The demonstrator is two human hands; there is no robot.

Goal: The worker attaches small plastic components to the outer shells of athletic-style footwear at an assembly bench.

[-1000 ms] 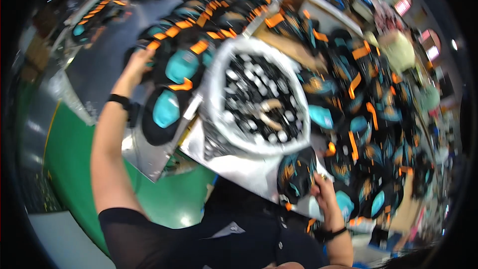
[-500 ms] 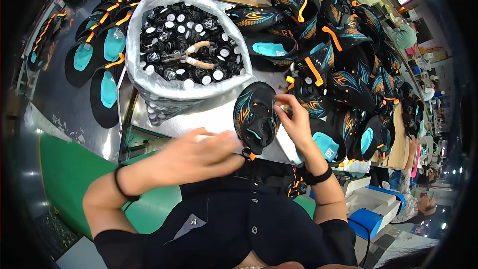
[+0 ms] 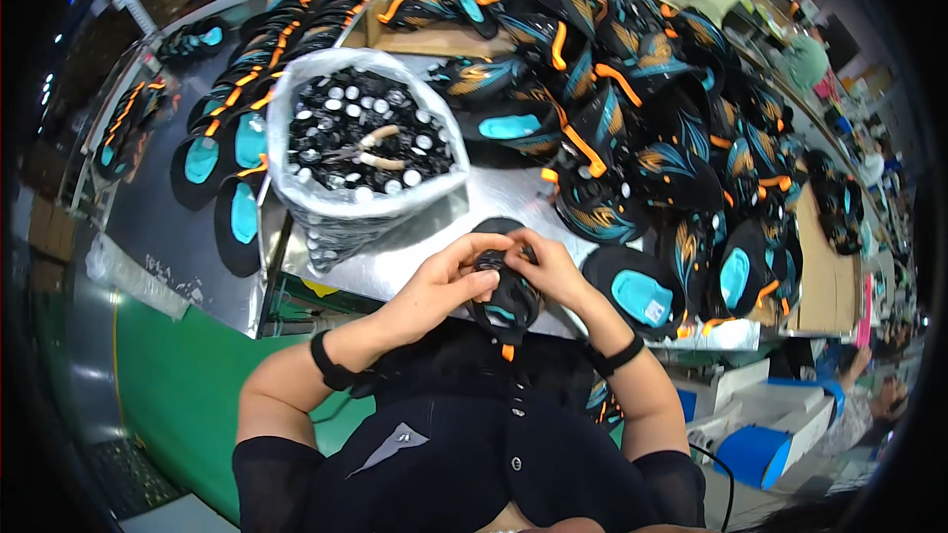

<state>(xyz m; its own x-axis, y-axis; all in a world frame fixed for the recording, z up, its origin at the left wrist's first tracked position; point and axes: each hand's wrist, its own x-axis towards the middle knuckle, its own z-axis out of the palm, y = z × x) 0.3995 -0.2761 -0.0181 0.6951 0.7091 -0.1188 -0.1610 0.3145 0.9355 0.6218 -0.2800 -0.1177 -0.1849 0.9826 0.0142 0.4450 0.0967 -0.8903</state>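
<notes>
A black shoe (image 3: 508, 314) with a teal accent and an orange tab at its near end stands upright at the table's front edge, close to my body. From the left, my left hand (image 3: 446, 284) closes its thumb and fingers on dark material at the top of the shoe. My right hand (image 3: 549, 270) meets it there, its fingertips pinched together; whatever they grip is too small and covered to make out. Behind them, a clear plastic bag (image 3: 370, 205) is full of small black parts with white round caps. Pliers (image 3: 378, 149) with tan-wrapped handles lie on those parts.
A large heap of black, teal and orange shoes (image 3: 632, 153) covers the table behind and right. More shoes (image 3: 201, 160) stand in rows on the metal table (image 3: 158, 237) at left. A blue and white machine (image 3: 755, 449) stands at lower right. Other people work at far right.
My left hand, blurred and apart before, has come to the top of the shoe and met my right hand. The shoe has shifted nearer my body. The view has moved slightly.
</notes>
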